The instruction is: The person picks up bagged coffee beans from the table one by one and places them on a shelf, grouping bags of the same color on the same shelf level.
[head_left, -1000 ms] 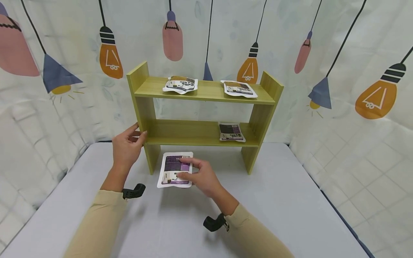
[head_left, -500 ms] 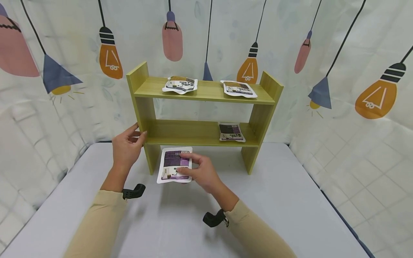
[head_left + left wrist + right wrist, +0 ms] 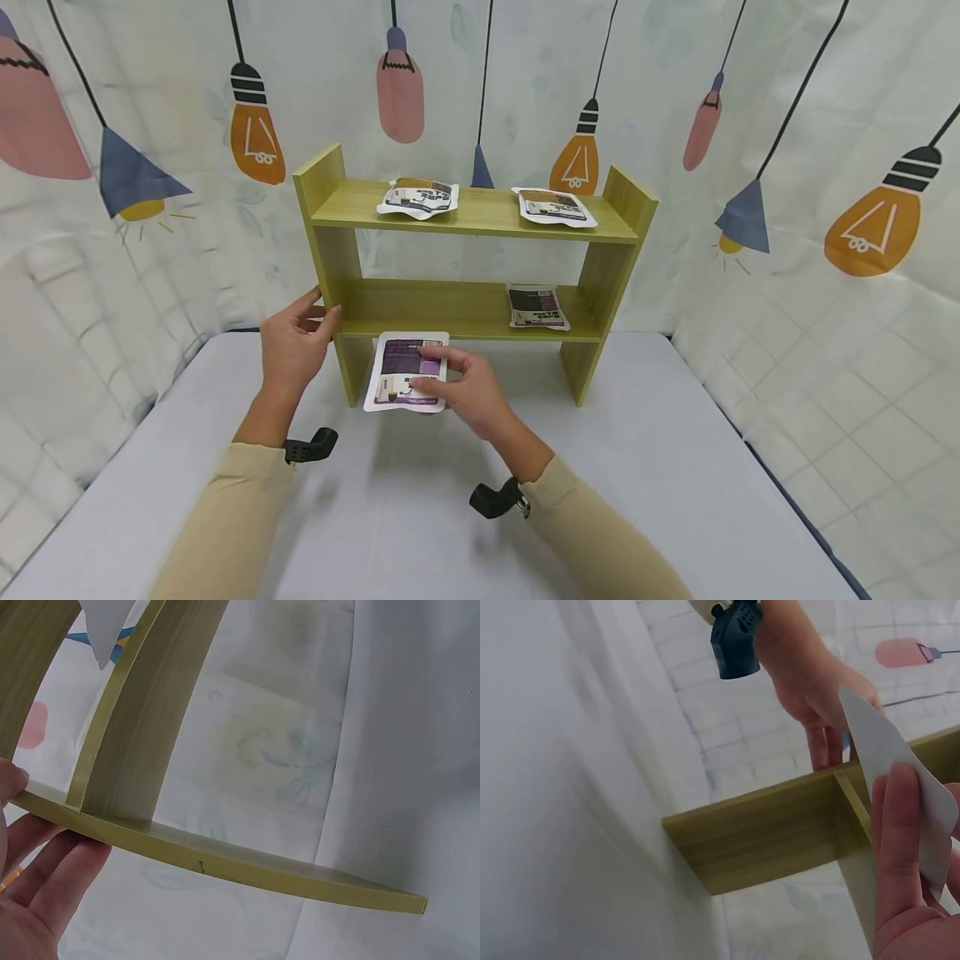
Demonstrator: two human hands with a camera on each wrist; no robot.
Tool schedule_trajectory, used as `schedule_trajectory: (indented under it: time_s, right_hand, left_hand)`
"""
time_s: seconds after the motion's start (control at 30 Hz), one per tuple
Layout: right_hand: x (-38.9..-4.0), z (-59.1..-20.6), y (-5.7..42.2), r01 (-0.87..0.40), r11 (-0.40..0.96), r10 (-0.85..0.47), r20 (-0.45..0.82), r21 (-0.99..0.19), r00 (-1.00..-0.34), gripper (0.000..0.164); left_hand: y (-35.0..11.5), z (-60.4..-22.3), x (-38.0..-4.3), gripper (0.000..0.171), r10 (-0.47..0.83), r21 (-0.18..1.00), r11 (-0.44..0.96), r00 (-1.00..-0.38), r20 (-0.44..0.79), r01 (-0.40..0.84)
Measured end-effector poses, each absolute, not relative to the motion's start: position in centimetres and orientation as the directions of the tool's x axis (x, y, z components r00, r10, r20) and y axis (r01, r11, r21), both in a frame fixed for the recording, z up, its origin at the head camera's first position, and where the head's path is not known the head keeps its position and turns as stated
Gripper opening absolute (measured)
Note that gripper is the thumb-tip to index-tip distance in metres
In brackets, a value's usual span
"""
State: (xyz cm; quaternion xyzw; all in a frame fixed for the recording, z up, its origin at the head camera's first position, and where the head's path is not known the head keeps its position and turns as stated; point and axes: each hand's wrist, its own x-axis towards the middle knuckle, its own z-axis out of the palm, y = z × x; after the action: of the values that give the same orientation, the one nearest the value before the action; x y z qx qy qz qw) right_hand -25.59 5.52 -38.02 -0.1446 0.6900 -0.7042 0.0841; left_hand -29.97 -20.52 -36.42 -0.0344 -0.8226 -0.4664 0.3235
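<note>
My left hand (image 3: 295, 343) grips the left side panel of a small two-tier wooden shelf (image 3: 442, 315). In the left wrist view the thumb lies on the inner face and the fingers (image 3: 71, 874) are behind the panel's edge. My right hand (image 3: 476, 392) pinches a flat white-edged packet (image 3: 405, 367) with a purple label, thumb and fingers at its right side. The packet hangs tilted in front of the lower board's left part, above the table. From the right wrist view only its plain pale back (image 3: 900, 761) shows.
A dark-labelled packet (image 3: 537, 307) lies at the right of the lower board. Two more packets, one on the left (image 3: 420, 198) and one on the right (image 3: 555, 207), lie on the top board. Behind the white table (image 3: 600, 500) hangs a lamp-patterned curtain (image 3: 315, 92).
The right hand has lifted the purple packet slightly, up toward the lower board's front edge. The left hand stays on the side panel, and the other packets have not moved.
</note>
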Motion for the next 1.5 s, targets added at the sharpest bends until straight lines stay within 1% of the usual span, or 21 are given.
schedule_trajectory:
  time_s: [0.27,0.67,0.87,1.37,1.5]
  right_hand:
    - [-26.0,-37.9,5.5,-0.085,-0.036,-0.307,0.092,-0.996,-0.947,0.050]
    - [-26.6,-37.7,5.4,-0.084,-0.094,-0.312,0.109,-0.992,-0.944,0.051]
    - [-26.8,-37.4,5.4,-0.090,-0.072,-0.306,0.108,-0.993,-0.946,0.051]
    - [-27.0,-36.6,5.3,-0.069,-0.063,-0.331,0.086,-0.996,-0.940,0.068]
    - [-27.2,-36.4,5.3,-0.074,-0.035,-0.328,0.082,-0.997,-0.941,0.070]
  left_hand:
    - [-20.5,-36.4,-29.9,0.048,-0.241,0.750,0.555,-0.793,0.560,0.360]
    - [-20.4,-36.4,-30.0,0.047,-0.247,0.745,0.562,-0.787,0.565,0.359]
    - [-20.4,-36.4,-30.1,0.047,-0.248,0.743,0.564,-0.784,0.568,0.360]
    - [-20.5,-36.5,-30.1,0.048,-0.243,0.740,0.563,-0.782,0.574,0.368]
    - [-20.5,-36.5,-30.1,0.048,-0.244,0.739,0.564,-0.781,0.575,0.368]
